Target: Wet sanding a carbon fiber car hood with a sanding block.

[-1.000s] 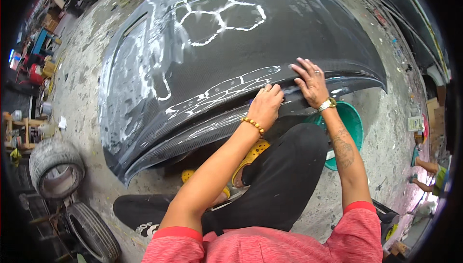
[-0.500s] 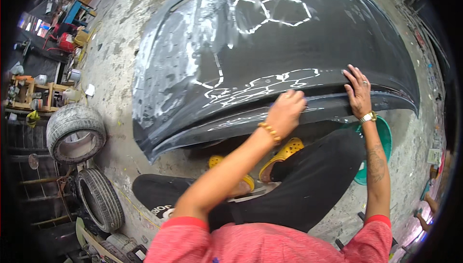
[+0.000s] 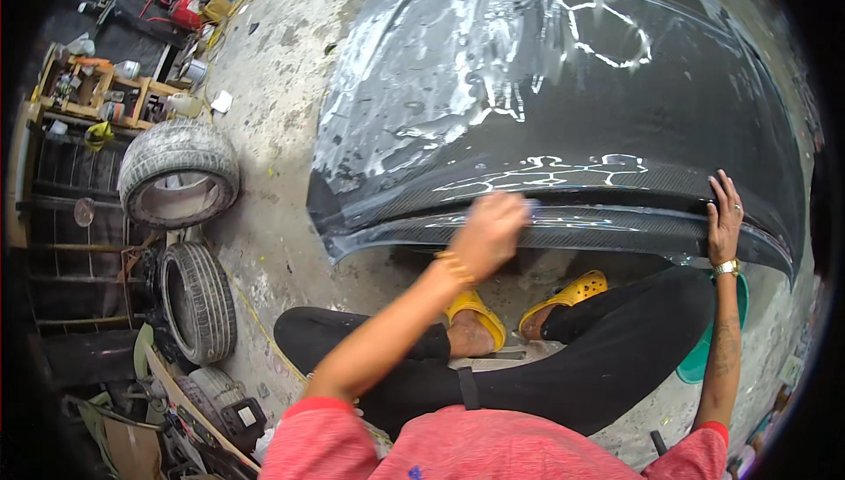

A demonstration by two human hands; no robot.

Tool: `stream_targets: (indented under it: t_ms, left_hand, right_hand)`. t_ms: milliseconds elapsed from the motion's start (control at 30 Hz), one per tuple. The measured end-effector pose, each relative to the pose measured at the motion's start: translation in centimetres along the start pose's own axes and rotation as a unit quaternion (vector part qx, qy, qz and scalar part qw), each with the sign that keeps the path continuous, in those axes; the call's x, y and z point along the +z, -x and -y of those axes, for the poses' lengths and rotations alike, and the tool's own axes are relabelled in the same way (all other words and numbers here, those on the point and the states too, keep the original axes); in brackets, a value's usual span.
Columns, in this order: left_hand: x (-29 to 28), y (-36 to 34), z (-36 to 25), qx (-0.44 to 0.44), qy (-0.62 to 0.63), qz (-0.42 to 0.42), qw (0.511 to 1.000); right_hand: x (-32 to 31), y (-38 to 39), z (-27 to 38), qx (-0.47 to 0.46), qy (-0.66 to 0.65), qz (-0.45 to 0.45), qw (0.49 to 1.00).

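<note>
A dark car hood (image 3: 634, 115) with a carbon-like weave and wet, whitish patches on its left half lies in front of me. My left hand (image 3: 493, 232) is closed at its front lip, slightly smeared by motion. A small bluish edge shows past the fingers, but what they grip is mostly hidden. At the right end of the same lip, my right hand (image 3: 724, 223) lies with fingers stretched out and spread on the surface, holding nothing. A teal basin (image 3: 700, 361) stands on the floor below my right wrist, partly covered by my leg and forearm.
Two worn tires, one lying higher (image 3: 180, 168) and one below it (image 3: 198, 304), stand to my left. Behind them is a wooden shelf (image 3: 84, 110) with cans and bottles. My feet in yellow clogs (image 3: 568, 297) rest on the stained concrete floor (image 3: 273, 207) below the hood.
My view has turned left, so the hood appears further right. My left hand has slid left along the hood's front lip. My right hand keeps its place at the right end.
</note>
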State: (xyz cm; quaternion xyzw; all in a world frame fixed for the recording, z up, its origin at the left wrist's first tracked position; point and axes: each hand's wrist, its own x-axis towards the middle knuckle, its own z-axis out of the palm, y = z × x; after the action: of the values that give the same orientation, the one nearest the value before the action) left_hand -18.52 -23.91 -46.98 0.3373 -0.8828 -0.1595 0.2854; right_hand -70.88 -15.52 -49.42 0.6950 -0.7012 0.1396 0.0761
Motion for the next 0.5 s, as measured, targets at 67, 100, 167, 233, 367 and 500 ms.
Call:
stream_targets:
  t_ms: [67,100,167,233,367,500]
  left_hand:
    - [2.1,-1.2,-0.6,0.035,0.030,0.016,0.999]
    - [1.5,-0.3,0.0,0.010,0.031,-0.017,0.999]
    - [-2.8,4.2,3.0,-0.020,-0.012,-0.002,1.000]
    - [-9.3,10.6,6.8,-0.062,-0.099,0.011,0.993]
    - [-14.9,16.5,10.0,-0.085,-0.115,-0.010,0.990]
    - [-7.4,8.8,5.9,-0.037,-0.072,-0.027,0.996]
  right_hand:
    - [0.0,-0.2,-0.2,-0.017,0.006,-0.013,1.000]
    - [0.0,-0.2,-0.3,-0.029,0.000,-0.021,0.999]
    - [0.1,-0.2,-0.4,-0.028,-0.001,-0.019,0.999]
    - [0.4,-0.2,-0.6,-0.017,0.024,-0.009,1.000]
    - [1.0,0.1,-1.1,-0.028,0.036,-0.030,0.998]
    - [1.2,0.2,-1.6,-0.017,0.034,-0.019,0.999]
